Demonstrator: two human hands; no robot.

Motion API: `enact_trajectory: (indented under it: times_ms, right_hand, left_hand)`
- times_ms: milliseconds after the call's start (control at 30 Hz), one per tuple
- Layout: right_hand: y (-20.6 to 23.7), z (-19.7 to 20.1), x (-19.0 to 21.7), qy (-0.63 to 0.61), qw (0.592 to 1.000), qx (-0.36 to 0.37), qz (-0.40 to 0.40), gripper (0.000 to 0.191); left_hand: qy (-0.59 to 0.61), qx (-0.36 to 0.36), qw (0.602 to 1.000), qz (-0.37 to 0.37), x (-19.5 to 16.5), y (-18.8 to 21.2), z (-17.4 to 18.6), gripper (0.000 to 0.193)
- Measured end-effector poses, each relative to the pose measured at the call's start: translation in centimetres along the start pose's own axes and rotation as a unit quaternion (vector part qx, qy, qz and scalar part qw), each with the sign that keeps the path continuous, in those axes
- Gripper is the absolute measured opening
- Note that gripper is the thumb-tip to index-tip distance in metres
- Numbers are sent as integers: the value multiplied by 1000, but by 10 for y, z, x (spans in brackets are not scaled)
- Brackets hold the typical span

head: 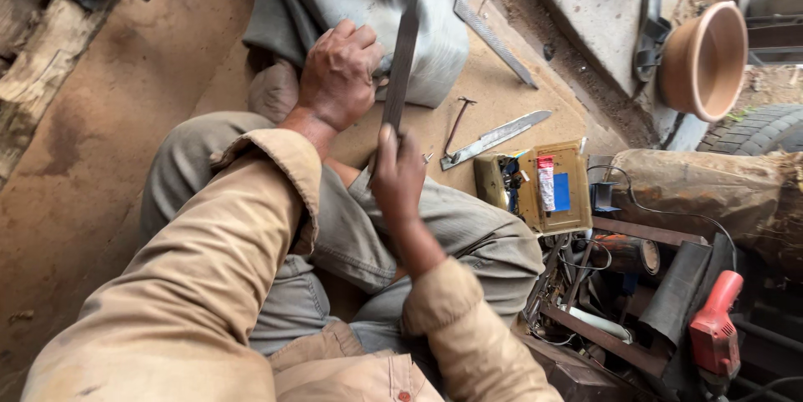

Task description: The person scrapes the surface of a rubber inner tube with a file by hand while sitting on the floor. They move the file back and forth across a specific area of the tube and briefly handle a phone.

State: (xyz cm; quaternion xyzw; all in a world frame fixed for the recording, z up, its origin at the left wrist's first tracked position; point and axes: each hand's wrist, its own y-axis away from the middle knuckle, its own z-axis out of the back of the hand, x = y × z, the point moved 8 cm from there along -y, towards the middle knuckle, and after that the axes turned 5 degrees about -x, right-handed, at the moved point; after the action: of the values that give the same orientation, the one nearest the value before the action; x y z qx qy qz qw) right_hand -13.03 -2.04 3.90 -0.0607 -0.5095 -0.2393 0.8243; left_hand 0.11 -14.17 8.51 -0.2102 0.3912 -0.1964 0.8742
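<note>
A long, dark, narrow metal blade (pixel 403 51) stands nearly upright in front of me, over a grey cloth bundle (pixel 360 0). My right hand (pixel 397 178) grips its lower end, just above my knee. My left hand (pixel 339 76) is curled against the blade's left side at mid-length, knuckles up; what lies under its fingers is hidden. I am seated on the earthen floor in a tan jacket and grey trousers.
On the tan mat to the right lie a flat metal blade (pixel 495 138), a long metal strip (pixel 493 40) and a small hooked tool (pixel 456 122). A yellow box (pixel 544 189), scrap metal, a red power tool (pixel 715 331), a log (pixel 711 193) and a clay pot (pixel 703 59) crowd the right side.
</note>
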Motion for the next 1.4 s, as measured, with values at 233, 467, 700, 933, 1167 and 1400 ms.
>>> enact_trajectory:
  times_ms: [233,467,700,933,1167,1400]
  right_hand:
    - [-8,13,15,-91,996,18,10,30]
    - [-61,-9,37,-146,988,26,-33,26]
    - [18,-5,-9,-98,995,25,-18,25]
    - [-3,19,14,-157,987,14,-28,28]
    - [-28,16,85,110,929,-75,347,30]
    - [17,21,-11,-120,990,51,-50,28]
  left_hand:
    - [-4,-16,1000,-5,-11,0,17,3]
    - [-19,13,1000,13,-13,-2,2,4]
    - [-6,-2,1000,8,1,-3,10,7]
    - [-3,-3,1000,-2,-27,5,39,27]
    - [-8,11,1000,-1,-27,0,26,13]
    - [-30,35,999,7,-12,-8,8,17]
